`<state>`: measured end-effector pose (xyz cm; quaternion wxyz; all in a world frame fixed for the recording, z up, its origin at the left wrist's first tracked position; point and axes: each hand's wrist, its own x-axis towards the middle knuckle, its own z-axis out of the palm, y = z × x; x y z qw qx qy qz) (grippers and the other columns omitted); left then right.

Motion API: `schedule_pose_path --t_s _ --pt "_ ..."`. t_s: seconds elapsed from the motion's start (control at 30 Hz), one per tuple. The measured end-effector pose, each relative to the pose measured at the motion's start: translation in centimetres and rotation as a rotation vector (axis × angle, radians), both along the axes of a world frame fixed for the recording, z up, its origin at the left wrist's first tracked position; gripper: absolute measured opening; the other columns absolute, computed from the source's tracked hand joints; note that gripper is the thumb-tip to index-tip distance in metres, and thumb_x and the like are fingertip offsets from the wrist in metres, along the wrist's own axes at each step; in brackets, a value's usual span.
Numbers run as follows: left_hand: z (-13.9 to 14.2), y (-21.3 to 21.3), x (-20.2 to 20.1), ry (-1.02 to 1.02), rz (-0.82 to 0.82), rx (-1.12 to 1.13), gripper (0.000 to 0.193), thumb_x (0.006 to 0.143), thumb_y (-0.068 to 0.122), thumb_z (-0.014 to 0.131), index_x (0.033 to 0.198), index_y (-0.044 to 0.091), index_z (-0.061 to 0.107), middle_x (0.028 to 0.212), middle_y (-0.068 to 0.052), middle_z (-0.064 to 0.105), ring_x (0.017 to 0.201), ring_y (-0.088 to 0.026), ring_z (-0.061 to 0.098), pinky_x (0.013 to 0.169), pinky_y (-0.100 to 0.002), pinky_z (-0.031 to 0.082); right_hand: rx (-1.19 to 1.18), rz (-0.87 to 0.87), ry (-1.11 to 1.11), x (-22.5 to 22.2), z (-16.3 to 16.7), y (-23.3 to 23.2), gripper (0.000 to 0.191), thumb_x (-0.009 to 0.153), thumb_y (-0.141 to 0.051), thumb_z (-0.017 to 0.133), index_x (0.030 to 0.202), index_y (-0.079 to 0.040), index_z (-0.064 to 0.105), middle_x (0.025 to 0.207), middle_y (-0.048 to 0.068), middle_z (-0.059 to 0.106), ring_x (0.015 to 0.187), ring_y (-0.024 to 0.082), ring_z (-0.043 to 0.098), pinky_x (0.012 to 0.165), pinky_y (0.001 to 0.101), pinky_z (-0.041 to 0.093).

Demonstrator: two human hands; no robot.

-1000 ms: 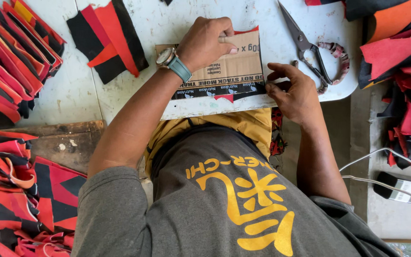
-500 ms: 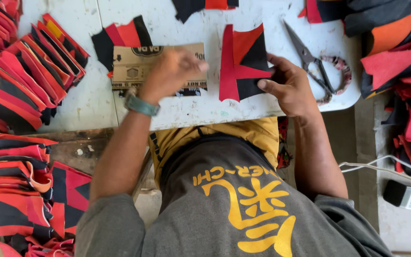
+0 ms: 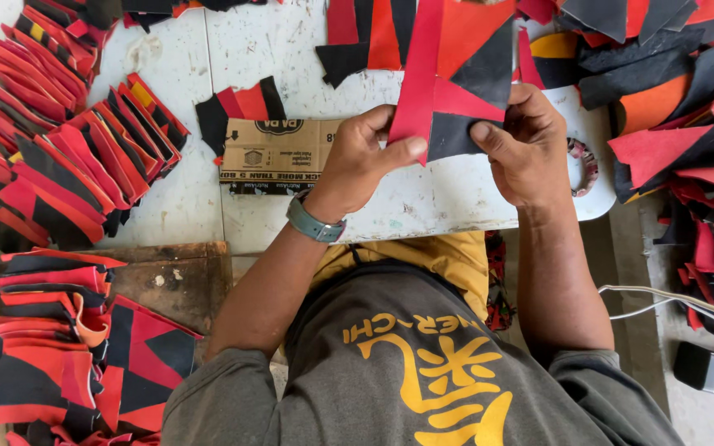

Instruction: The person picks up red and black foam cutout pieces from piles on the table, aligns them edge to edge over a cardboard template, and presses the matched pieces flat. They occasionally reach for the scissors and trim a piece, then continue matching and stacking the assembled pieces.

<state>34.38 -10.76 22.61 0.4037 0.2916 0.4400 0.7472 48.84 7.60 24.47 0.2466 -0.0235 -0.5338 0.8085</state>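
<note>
Pinching a red-and-black stitched fabric panel, our left hand and right hand both clamp its lower edge above the white table.

- red-and-black patchwork piece: flat fabric panel of red triangles and black wedges stitched together; held up above the white table, lower edge pinched at both corners; upper part reaches the frame's top edge

Left hand and right hand raised, fingers pinched.
</note>
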Motion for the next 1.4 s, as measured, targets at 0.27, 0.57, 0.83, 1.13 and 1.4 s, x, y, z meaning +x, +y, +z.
schedule_pose_path --t_s 0.27,0.57,0.83,1.13,1.4 --pt "0.5 1.3 0.0 0.028 -0.007 -0.01 0.017 0.097 0.01 0.074 0.109 -0.002 0.072 0.1 -0.004 0.074 0.093 -0.011 0.072 0.089 -0.033 0.067 -0.139 0.13 -0.171 -0.4 0.4 -0.6 0.048 0.089 -0.002 0.084 0.13 0.005 0.06 0.109 0.016 0.074 0.087 0.019 0.075 0.081 0.034 0.065" --pt "2.3 2.1 -0.1 0.536 0.217 -0.275 0.015 0.091 0.009 0.077 0.101 -0.001 0.074 0.079 -0.001 0.071 0.069 -0.002 0.057 0.061 -0.021 0.049 0.161 -0.083 -0.297 -1.0 0.9 -0.2 0.031 0.087 0.009 0.079 0.116 0.006 0.067 0.1 0.01 0.075 0.081 0.014 0.073 0.077 0.0294 0.064" --pt "3.2 3.0 1.4 0.708 0.42 -0.368 0.012 0.085 0.006 0.075 0.095 -0.002 0.071 0.077 -0.003 0.072 0.069 -0.006 0.063 0.065 -0.025 0.054 0.611 -0.337 -0.267 -1.0 0.2 -2.6 0.02 0.092 0.009 0.078 0.111 0.005 0.07 0.095 0.008 0.072 0.083 0.008 0.062 0.075 0.026 0.055" --pt "4.1 1.6 -2.4 0.694 0.112 -0.151 0.017 0.092 0.004 0.075 0.107 -0.002 0.07 0.102 -0.006 0.077 0.096 -0.01 0.074 0.086 -0.027 0.061 0.117 0.074 -0.224 0.0 1.0 0.2 0.041 0.087 -0.001 0.081 0.125 0.004 0.067 0.117 0.009 0.075 0.105 0.012 0.072 0.097 0.0281 0.059" --pt "4.3 1.6 -0.8 0.422 -0.057 -0.083 0.024 0.097 0.008 0.076 0.117 -0.003 0.067 0.104 -0.007 0.075 0.093 -0.011 0.071 0.084 -0.027 0.061 -0.067 0.153 -0.189 -0.1 0.4 1.4 0.038 0.086 0.0 0.084 0.121 0.005 0.07 0.115 0.015 0.076 0.1 0.017 0.074 0.092 0.0332 0.062"
